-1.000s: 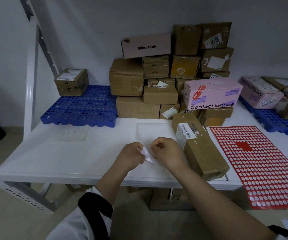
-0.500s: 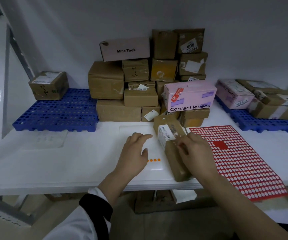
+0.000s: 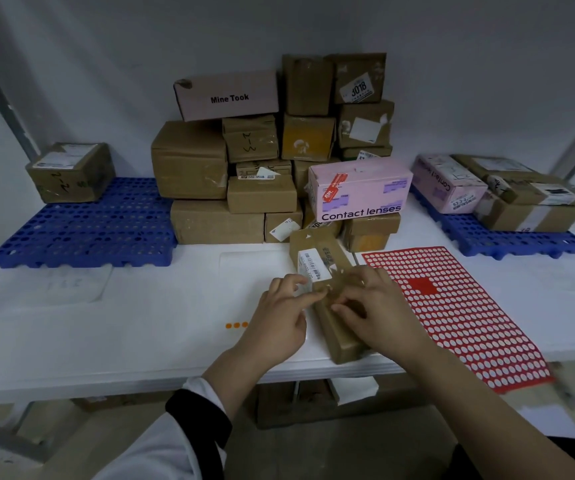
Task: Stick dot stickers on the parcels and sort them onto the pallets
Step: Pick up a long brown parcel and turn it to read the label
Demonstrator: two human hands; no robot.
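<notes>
- The parcel lies lengthwise on the table, close to its front edge and between the two hands.
- The right hand is curled over the parcel's top and grasps it. This grip should stay firm so the box does not skid toward the edge.
- The left hand has bent fingers with their tips on the parcel's top, just beside the white label. I cannot tell whether it pinches a dot or only presses, because the tips are too small to read.
- The step in hand looks like sticking the dot. It should go on bare cardboard clear of the label's barcode, and be rubbed flat from its middle outward.
- The taped surface looks wrinkled, so the dot will probably hold better on a smooth patch.
- A short row of orange dots sits on the table just left of the left hand, within easy reach if another is needed.
- The red sheet lies to the right, with its near corner hanging over the table edge. The right forearm should keep from dragging it.
- The blue left pallet holds one box, and the right pallet holds several.
- The dot's colour should be checked against the pallet before the parcel is lifted with both hands.
- The stack behind looks loosely piled, so the parcel should be lifted toward the body and away from it.
</notes>
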